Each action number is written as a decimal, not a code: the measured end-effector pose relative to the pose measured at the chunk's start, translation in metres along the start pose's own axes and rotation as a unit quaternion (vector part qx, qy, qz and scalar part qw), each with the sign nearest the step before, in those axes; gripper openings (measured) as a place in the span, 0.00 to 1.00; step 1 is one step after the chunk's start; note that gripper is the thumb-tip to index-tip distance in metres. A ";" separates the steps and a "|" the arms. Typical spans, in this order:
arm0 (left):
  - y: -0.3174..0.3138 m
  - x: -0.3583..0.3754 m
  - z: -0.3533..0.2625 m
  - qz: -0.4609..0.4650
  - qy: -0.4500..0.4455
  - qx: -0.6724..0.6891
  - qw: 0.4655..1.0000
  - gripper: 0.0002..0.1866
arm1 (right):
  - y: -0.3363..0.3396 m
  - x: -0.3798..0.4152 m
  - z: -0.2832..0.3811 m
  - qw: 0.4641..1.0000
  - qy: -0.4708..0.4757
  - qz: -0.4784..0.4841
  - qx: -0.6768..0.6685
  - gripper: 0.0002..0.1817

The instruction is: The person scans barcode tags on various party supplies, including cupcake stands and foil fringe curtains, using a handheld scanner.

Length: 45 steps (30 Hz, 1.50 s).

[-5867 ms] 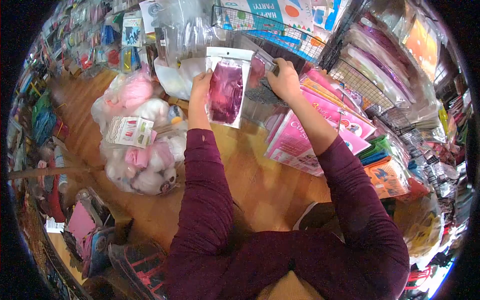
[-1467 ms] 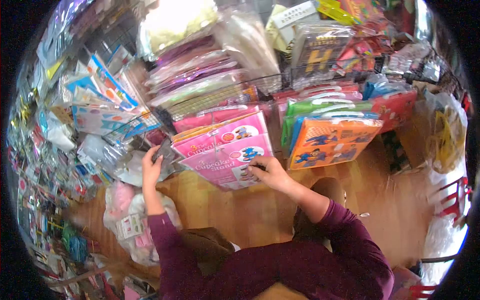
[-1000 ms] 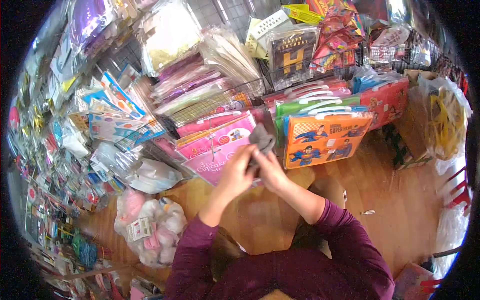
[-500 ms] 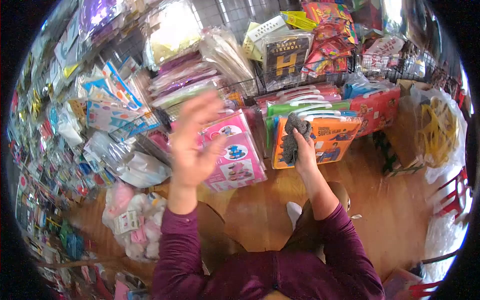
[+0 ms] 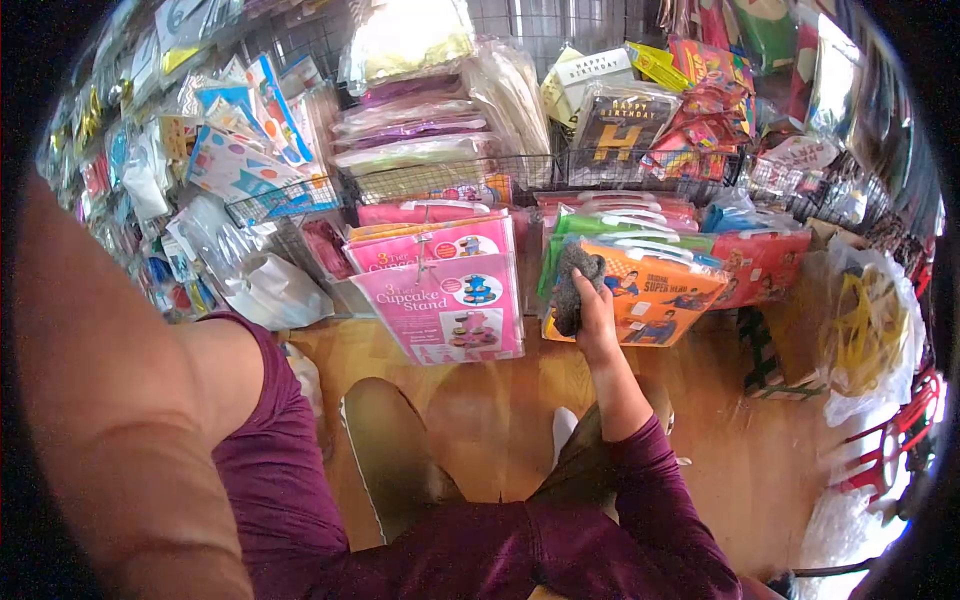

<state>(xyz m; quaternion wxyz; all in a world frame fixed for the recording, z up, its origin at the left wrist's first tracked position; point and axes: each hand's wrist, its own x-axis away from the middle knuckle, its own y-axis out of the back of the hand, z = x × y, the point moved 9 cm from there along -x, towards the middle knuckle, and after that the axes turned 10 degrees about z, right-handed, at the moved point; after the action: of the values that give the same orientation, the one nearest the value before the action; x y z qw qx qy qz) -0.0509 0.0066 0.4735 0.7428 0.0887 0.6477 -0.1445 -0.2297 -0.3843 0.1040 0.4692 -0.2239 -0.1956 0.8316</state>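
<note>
A crumpled dark grey cloth (image 5: pixel 573 290) is held in my right hand (image 5: pixel 594 312), its fingers closed round it. The hand is at the left side of an orange Super Hero pack (image 5: pixel 655 300), which stands in front of green and red packs. My left arm (image 5: pixel 130 400) fills the left edge, large and very close to the camera; the fingers of that hand cannot be made out. Pink cupcake stand packs (image 5: pixel 450 310) hang left of the orange pack, apart from both hands.
Wire baskets (image 5: pixel 450 180) above hold bagged goods, cards and a black birthday pack (image 5: pixel 620 125). White plastic bags (image 5: pixel 275 290) lie at the left. On the right are a cardboard box (image 5: pixel 795 325), a bag of yellow items (image 5: pixel 868 320) and red chairs (image 5: pixel 890 440).
My left hand has left the front of the pink packs, and its arm is now close to the camera at the left. The view has shifted; my right hand still holds the grey cloth.
</note>
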 end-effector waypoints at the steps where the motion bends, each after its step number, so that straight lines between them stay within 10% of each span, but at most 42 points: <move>1: 0.012 0.003 0.002 0.003 -0.005 -0.003 1.000 0.27 | 0.001 0.000 -0.002 1.000 -0.010 -0.012 0.007 0.12; 26: 0.080 0.031 0.008 0.128 -0.198 0.009 0.972 0.34 | 0.009 0.004 -0.010 0.997 -0.032 -0.040 0.065 0.13; 33: -0.056 -0.015 -0.105 0.070 -0.373 -0.009 0.925 0.37 | 0.008 -0.007 -0.017 0.999 -0.022 -0.016 0.028 0.12; 35: -0.064 0.000 -0.092 -0.034 -0.333 -0.004 0.942 0.24 | 0.008 -0.007 -0.016 0.999 -0.013 -0.021 0.022 0.12; 45: -0.221 0.027 -0.047 0.375 -0.119 0.146 0.908 0.21 | 0.014 -0.006 -0.014 0.999 -0.039 -0.019 -0.003 0.16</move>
<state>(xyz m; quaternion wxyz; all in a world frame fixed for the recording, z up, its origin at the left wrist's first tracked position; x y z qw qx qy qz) -0.1645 -0.1893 0.4523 0.7925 0.4144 0.4454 0.0428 -0.2286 -0.3949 0.0860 0.4766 -0.1892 -0.2202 0.8298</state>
